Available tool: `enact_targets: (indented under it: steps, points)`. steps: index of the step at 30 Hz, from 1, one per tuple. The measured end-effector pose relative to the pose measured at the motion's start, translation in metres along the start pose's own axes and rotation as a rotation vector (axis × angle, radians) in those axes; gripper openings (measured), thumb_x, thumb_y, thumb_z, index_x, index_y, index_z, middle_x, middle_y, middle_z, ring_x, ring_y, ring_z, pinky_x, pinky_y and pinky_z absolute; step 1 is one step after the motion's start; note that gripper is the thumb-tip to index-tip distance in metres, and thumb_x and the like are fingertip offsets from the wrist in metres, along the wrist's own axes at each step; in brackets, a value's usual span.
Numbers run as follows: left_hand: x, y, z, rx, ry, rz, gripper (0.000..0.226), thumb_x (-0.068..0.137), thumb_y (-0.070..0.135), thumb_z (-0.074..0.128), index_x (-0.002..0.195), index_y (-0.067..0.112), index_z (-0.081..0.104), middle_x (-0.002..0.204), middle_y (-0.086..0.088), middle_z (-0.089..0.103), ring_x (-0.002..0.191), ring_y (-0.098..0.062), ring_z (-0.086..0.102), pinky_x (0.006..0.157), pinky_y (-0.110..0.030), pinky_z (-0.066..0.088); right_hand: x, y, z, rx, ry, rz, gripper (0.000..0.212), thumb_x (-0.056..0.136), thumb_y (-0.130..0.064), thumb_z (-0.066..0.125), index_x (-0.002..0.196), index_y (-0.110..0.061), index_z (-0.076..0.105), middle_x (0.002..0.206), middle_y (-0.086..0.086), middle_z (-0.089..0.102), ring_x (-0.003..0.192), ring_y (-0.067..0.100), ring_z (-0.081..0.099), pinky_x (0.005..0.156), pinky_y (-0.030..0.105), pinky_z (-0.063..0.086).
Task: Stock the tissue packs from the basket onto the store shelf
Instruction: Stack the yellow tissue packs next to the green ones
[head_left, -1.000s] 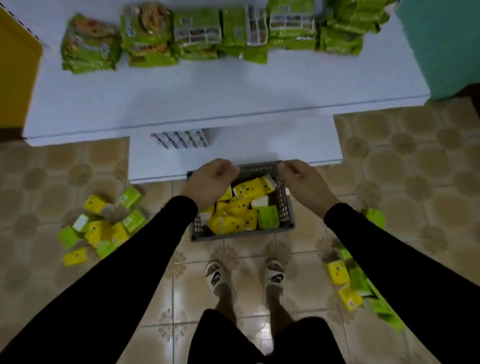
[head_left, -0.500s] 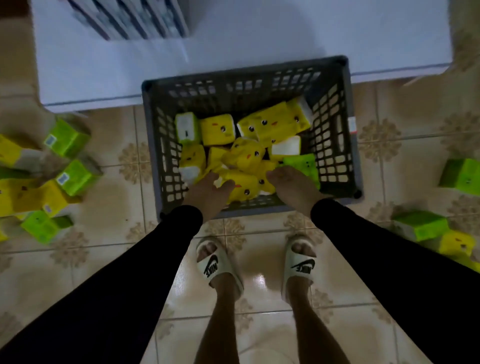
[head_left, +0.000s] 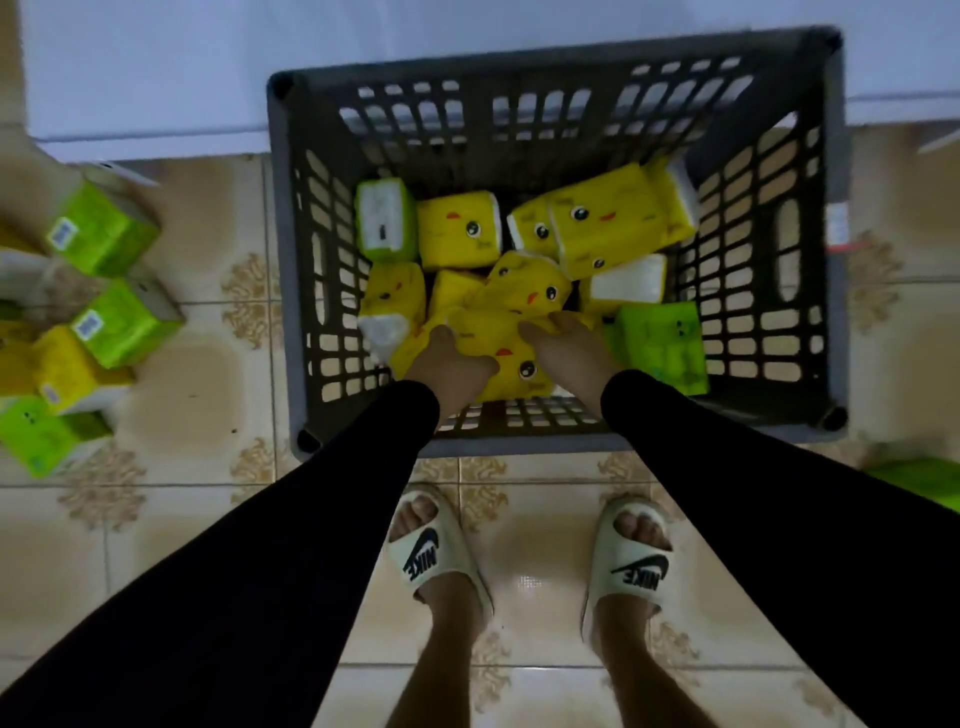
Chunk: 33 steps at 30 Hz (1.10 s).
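Glossy beige floor tiles (head_left: 171, 395) with a brown flower pattern fill the scene, and a dark grey slotted basket (head_left: 831, 156) stands on them, its far wall against the edge of a white shelf (head_left: 156, 78). Inside the basket lies a loose jumble of tissue packs (head_left: 608, 228), mostly yellow ones printed with a small face, plus a green pack (head_left: 662, 345) at the near right and another green-edged one (head_left: 385, 218) at the far left. Both hands reach down into the near part of the basket. The left hand (head_left: 449, 364) and the right hand (head_left: 569, 348) rest on either side of one yellow pack (head_left: 511, 358), fingers curled onto it from the two sides so that it sits pinched between them. Black sleeves (head_left: 322, 519) cover both arms to the wrists.

Outside the basket, more packs lie on the floor at the left: green packs (head_left: 98, 228) and a yellow one (head_left: 67, 364) in a rough heap. A further green pack (head_left: 919, 480) shows at the right edge. Two feet in white slides (head_left: 431, 556) stand on the tiles just before the basket's near wall.
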<state>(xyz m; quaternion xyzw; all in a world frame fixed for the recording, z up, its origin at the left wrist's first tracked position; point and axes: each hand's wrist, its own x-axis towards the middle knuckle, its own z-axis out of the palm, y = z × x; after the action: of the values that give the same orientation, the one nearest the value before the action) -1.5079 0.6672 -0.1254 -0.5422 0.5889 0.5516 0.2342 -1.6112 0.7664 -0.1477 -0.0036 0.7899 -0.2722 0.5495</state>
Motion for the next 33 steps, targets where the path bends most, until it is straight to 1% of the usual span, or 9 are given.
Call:
enact_targets:
  steps: [5,7,10,13,17,21,26,30,33]
  points:
    - [-0.085,0.063,-0.028,-0.114,0.088,0.098,0.076,0.088,0.041,0.067,0.150,0.025,0.025,0.136,-0.002,0.052,0.107,-0.027,0.058,0.090,-0.048,0.051,-0.087,-0.051,-0.053,0.005,0.118,-0.226,0.070,0.095,-0.057,0.052,0.152,-0.026,0.028,0.148,0.007,0.042,0.114,0.027,0.057,0.091,0.042,0.050]
    - [-0.131,0.102,-0.048,-0.190,0.115,0.196,0.078,0.080,0.048,0.072,0.143,0.027,0.031,0.135,-0.004,0.056,0.110,-0.028,0.061,0.090,-0.051,0.053,-0.134,-0.086,-0.084,0.025,0.185,-0.342,0.066,0.094,-0.055,0.055,0.148,-0.022,0.036,0.140,0.009,0.050,0.108,0.026,0.058,0.082,0.039,0.050]
    - [-0.204,0.163,-0.076,-0.206,0.139,0.315,0.067,0.074,0.052,0.076,0.124,0.023,0.042,0.114,-0.002,0.065,0.099,-0.022,0.067,0.086,-0.049,0.056,-0.213,-0.142,-0.133,0.119,0.277,-0.535,0.037,0.095,-0.042,0.060,0.125,-0.023,0.054,0.109,0.001,0.066,0.092,0.017,0.065,0.082,0.044,0.055]
    - [-0.295,0.226,-0.099,-0.160,0.163,0.463,0.059,0.080,0.054,0.071,0.120,0.024,0.040,0.104,0.007,0.061,0.093,-0.018,0.067,0.084,-0.047,0.057,-0.302,-0.190,-0.179,0.140,0.332,-0.640,0.025,0.097,-0.040,0.058,0.119,-0.037,0.046,0.094,0.009,0.062,0.077,0.022,0.060,0.074,0.043,0.052]
    - [-0.420,0.292,-0.123,-0.121,0.185,0.624,0.060,0.084,0.049,0.068,0.126,0.023,0.034,0.100,0.007,0.060,0.090,-0.020,0.068,0.085,-0.048,0.056,-0.413,-0.233,-0.233,0.215,0.378,-0.723,0.040,0.093,-0.051,0.058,0.129,-0.042,0.043,0.117,0.004,0.050,0.101,0.018,0.057,0.091,0.041,0.052]
    - [-0.534,0.345,-0.143,-0.169,0.174,0.753,0.063,0.086,0.038,0.070,0.131,0.027,0.027,0.105,-0.004,0.060,0.090,-0.024,0.066,0.082,-0.044,0.056,-0.518,-0.272,-0.277,0.258,0.349,-0.841,0.057,0.086,-0.064,0.056,0.136,-0.037,0.048,0.129,0.002,0.047,0.111,0.017,0.057,0.090,0.042,0.053]
    - [-0.645,0.398,-0.151,-0.277,0.232,0.951,0.053,0.091,0.026,0.065,0.131,0.028,0.030,0.122,-0.001,0.059,0.097,-0.014,0.064,0.069,-0.029,0.057,-0.631,-0.321,-0.316,0.218,0.359,-1.011,0.014,0.102,-0.036,0.045,0.110,-0.031,0.054,0.122,0.006,0.044,0.112,0.014,0.039,0.089,0.027,0.034]
    - [-0.702,0.424,-0.157,-0.339,0.263,1.019,0.053,0.093,0.031,0.063,0.137,0.027,0.034,0.118,0.003,0.058,0.097,-0.014,0.063,0.069,-0.035,0.059,-0.696,-0.347,-0.344,0.170,0.346,-1.053,0.024,0.106,-0.030,0.036,0.125,-0.033,0.050,0.113,0.003,0.035,0.112,0.016,0.034,0.084,0.019,0.032]
    - [-0.726,0.438,-0.170,-0.310,0.289,1.050,0.043,0.094,0.036,0.060,0.129,0.030,0.036,0.113,0.006,0.060,0.092,-0.012,0.063,0.068,-0.029,0.057,-0.724,-0.366,-0.352,0.221,0.378,-1.084,0.020,0.104,-0.030,0.040,0.103,-0.031,0.060,0.110,0.005,0.043,0.099,0.018,0.046,0.076,0.022,0.043]
